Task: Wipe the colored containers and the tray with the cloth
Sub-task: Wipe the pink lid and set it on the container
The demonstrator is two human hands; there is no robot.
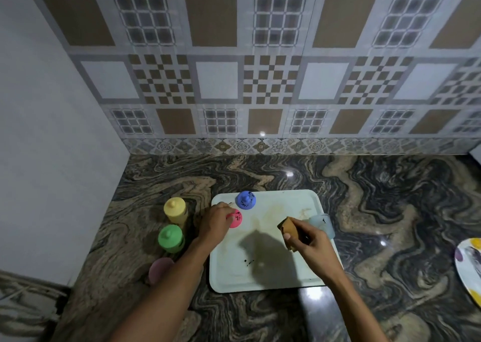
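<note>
Cloth point(286, 228): ochre, folded thick, pinched in the curled fingers of the right hand point(309, 240) over the tray point(273, 276). Likely soft and light; best held by the fold. Tray: pale, smooth, rounded corners, brown stains. Left hand point(214, 220) curls over the pink container point(236, 218) on the tray; it looks like light, slick plastic. Blue container point(245, 200) stands behind; yellow container point(175, 209) and green container point(170, 238) stand on the marbled counter point(390, 211).

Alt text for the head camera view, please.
A left hand grips a pink container on a stained white tray; the right hand holds a brown cloth over it. A blue container and a pale blue container share the tray; a yellow container, a green container and a purple container stand beside it.
</note>
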